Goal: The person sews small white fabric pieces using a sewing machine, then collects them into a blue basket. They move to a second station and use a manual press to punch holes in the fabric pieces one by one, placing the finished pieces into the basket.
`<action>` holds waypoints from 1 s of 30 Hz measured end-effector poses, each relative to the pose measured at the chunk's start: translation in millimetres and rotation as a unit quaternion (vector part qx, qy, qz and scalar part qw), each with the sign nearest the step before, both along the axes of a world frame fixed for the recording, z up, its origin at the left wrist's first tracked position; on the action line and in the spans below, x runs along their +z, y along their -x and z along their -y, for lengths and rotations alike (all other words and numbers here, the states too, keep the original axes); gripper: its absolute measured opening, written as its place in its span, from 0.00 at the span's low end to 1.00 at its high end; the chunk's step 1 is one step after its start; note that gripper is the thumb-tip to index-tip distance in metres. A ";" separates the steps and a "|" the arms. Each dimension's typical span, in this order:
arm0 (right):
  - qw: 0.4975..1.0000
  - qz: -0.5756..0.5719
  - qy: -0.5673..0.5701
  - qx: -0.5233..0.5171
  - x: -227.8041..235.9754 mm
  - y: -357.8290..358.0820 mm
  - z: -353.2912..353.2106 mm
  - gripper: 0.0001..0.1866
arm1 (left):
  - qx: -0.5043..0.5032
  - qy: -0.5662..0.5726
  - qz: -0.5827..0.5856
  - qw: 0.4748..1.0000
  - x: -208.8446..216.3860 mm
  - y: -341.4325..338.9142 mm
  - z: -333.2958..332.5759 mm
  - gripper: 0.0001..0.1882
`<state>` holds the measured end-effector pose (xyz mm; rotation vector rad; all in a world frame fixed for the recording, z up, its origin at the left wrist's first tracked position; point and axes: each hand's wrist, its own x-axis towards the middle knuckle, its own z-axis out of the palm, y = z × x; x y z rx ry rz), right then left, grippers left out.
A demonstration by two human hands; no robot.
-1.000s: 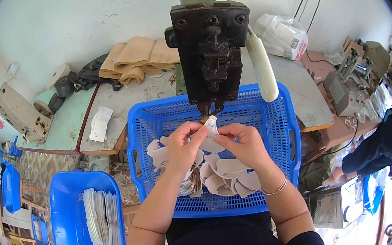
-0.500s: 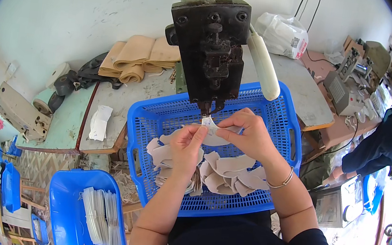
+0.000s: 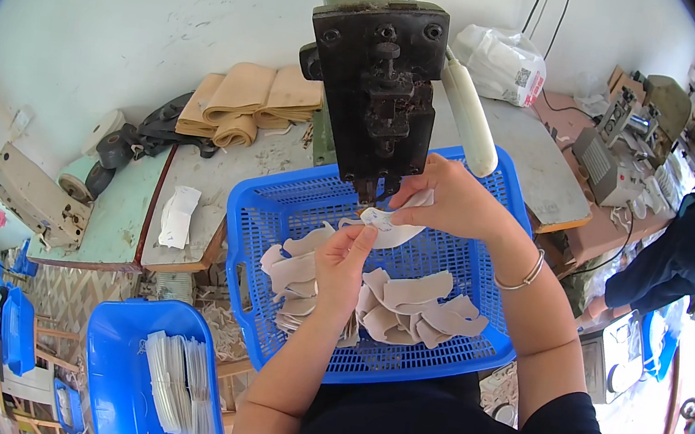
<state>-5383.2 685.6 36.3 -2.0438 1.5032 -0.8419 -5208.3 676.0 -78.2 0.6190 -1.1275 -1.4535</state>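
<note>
The machine (image 3: 384,91) has its narrow lower tip just above a pale, curved cut piece (image 3: 397,236), which lies between the two hands; whether tip and piece touch cannot be told. The left hand (image 3: 342,260), below the machine's tip and slightly to its left, pinches the near end of the piece between thumb and fingers. The right hand (image 3: 449,202), just to the right of the machine's tip, grips the other part, its thumb pressed on the piece and its fingers partly hidden behind. Beneath the machine sits a blue basket (image 3: 397,378), holding a heap of similar pieces (image 3: 415,303). Left of the machine, folded tan material (image 3: 240,100) rests on the surface (image 3: 205,178).
</note>
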 end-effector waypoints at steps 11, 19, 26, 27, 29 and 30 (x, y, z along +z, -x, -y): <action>0.989 -0.078 0.086 0.088 -40.4 23.0 3.3 0.19 | 0.002 0.010 0.000 1.000 -27.6 -34.1 11.8 0.08; 0.970 0.232 -0.054 0.038 -79.1 -14.3 -11.4 0.17 | 0.188 0.414 0.531 0.715 -2.8 -34.2 1.2 0.15; 0.935 0.309 -0.170 -0.045 -77.4 -24.2 -11.1 0.08 | 0.135 0.378 0.414 0.817 44.4 -38.2 17.1 0.12; 0.923 0.349 -0.158 -0.033 -77.3 -25.7 -10.5 0.08 | 0.144 0.397 0.420 0.804 49.9 -39.5 20.7 0.13; 0.898 0.407 -0.162 -0.040 -77.8 -30.5 -9.7 0.07 | 0.137 0.409 0.412 0.803 59.8 -39.9 28.7 0.14; 0.885 0.440 -0.149 -0.029 -78.3 -33.2 -9.8 0.08 | 0.130 0.408 0.412 0.804 64.0 -40.2 32.7 0.14</action>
